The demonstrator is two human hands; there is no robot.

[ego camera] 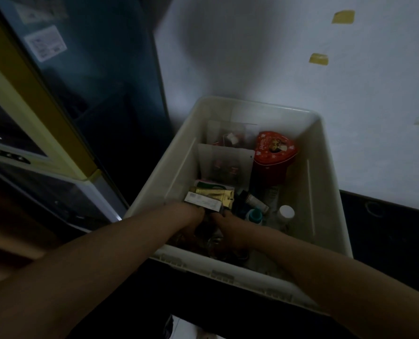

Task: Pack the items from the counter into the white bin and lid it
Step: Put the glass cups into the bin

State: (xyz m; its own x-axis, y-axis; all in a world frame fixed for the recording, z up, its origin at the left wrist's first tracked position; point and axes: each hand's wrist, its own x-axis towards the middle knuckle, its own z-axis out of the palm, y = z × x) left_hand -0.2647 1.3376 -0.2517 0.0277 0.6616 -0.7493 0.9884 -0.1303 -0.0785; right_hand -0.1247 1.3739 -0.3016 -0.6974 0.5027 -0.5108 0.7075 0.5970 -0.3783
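The white bin (326,172) stands open on a dark counter (389,231). Inside lie a red heart-shaped tin (274,150), clear packets (225,160), a gold tube (215,192), a small white box (203,201), a teal bottle (253,215) and a white-capped bottle (286,212). Both my hands reach down into the bin's near end. My left hand (191,216) is beside the white box, and my right hand (228,231) is close to its right. Something dark and glassy sits between and below them. The dim light hides how the fingers lie.
A tall dark fridge (105,94) stands against the bin's left side, with a yellow-edged appliance (44,106) further left. A white wall with yellow tape scraps (343,17) rises behind the bin. The bin's near rim (218,272) overhangs the counter's front.
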